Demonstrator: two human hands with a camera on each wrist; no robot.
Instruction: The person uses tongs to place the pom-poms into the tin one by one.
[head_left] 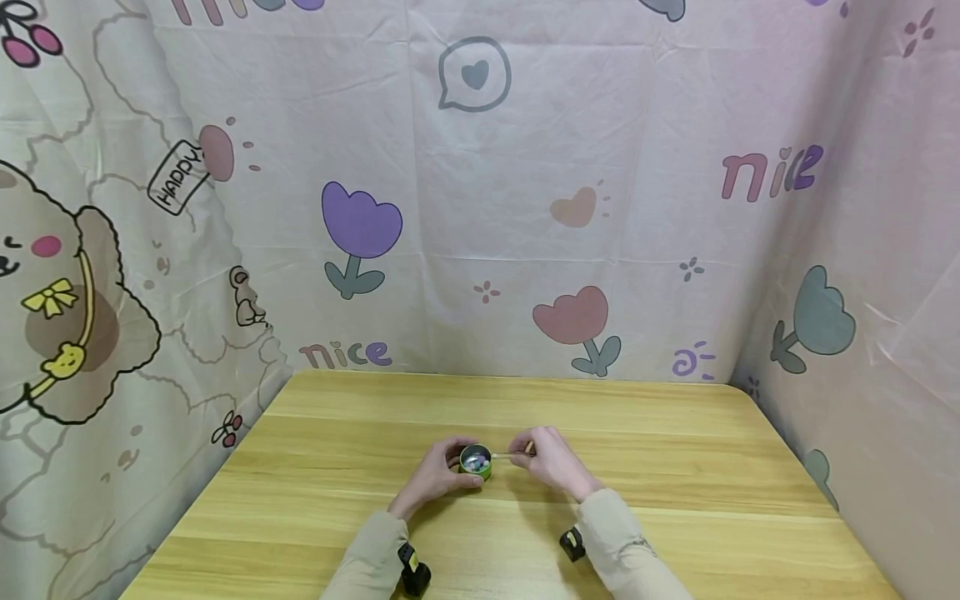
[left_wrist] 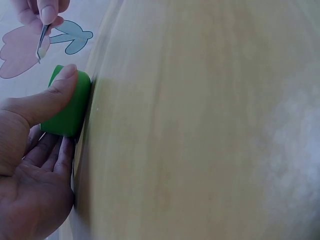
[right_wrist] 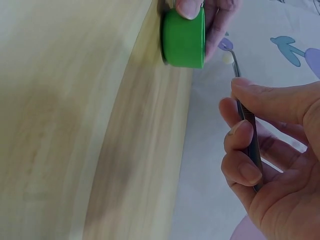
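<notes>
A small round green container (head_left: 476,461) with several coloured beads inside stands on the wooden table (head_left: 675,467) near its middle. My left hand (head_left: 452,463) grips it from the left; in the left wrist view the thumb (left_wrist: 50,97) presses on the green wall (left_wrist: 67,112). My right hand (head_left: 537,451) pinches thin metal tweezers (head_left: 507,456), which point left toward the container's rim. In the right wrist view the tweezers (right_wrist: 247,125) run between thumb and fingers, and a small pale bead (right_wrist: 228,58) sits at their tip beside the container (right_wrist: 184,37).
A cartoon-printed cloth (head_left: 480,208) hangs behind and on both sides of the table, close to its edges. A black wrist-worn camera (head_left: 412,571) sits on the left sleeve and another (head_left: 572,543) on the right sleeve.
</notes>
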